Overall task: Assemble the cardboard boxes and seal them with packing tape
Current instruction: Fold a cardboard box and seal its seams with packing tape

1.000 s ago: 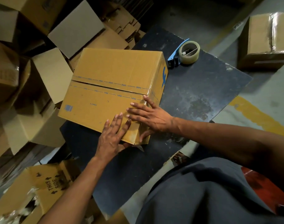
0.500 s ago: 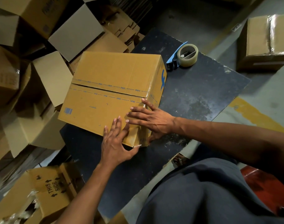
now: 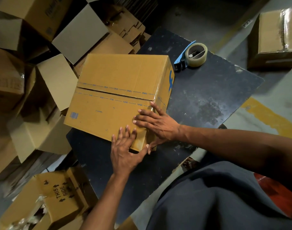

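Box: cardboard box (image 3: pixel 118 97) sits on the dark surface (image 3: pixel 208 100); flaps folded shut
Hands: left hand (image 3: pixel 125 150) and right hand (image 3: pixel 156 125) lie flat-fingered on its near corner, gripping nothing
Tape: tape dispenser (image 3: pixel 192 55) lies apart
Left: seam looks untaped; 1 seal pending

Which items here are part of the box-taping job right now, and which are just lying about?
In use: cardboard box, left hand, right hand, tape dispenser.
Lying about: sealed box, "THIS SIDE" box, loose cartons.
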The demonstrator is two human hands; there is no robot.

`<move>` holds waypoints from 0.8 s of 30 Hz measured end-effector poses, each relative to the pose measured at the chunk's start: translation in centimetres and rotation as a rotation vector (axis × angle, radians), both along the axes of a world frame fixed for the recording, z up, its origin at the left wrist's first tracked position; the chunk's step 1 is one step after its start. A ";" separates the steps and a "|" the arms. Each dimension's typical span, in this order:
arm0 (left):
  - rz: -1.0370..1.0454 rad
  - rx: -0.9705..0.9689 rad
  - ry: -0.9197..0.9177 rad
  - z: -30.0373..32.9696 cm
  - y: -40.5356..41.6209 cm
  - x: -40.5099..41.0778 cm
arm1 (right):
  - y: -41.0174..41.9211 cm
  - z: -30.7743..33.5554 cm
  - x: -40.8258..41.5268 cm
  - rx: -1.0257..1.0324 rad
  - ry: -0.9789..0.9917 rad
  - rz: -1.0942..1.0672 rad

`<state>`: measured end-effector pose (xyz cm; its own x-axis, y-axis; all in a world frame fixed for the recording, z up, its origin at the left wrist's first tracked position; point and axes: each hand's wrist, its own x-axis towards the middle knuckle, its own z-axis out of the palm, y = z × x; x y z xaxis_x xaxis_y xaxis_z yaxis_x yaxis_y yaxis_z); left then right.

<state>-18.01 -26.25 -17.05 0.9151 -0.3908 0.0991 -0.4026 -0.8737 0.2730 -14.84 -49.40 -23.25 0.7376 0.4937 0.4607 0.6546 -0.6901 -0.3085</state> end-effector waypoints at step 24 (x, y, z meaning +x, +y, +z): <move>-0.387 0.225 -0.322 -0.6 4.2 2.3 | 0.0 0.5 -0.6 -0.018 -0.031 -0.042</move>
<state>-15.67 -22.03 -17.60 0.6377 -0.7365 0.2257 -0.7385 -0.6679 -0.0930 -15.39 -49.43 -22.78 0.7432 0.4711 0.4752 0.6341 -0.7224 -0.2756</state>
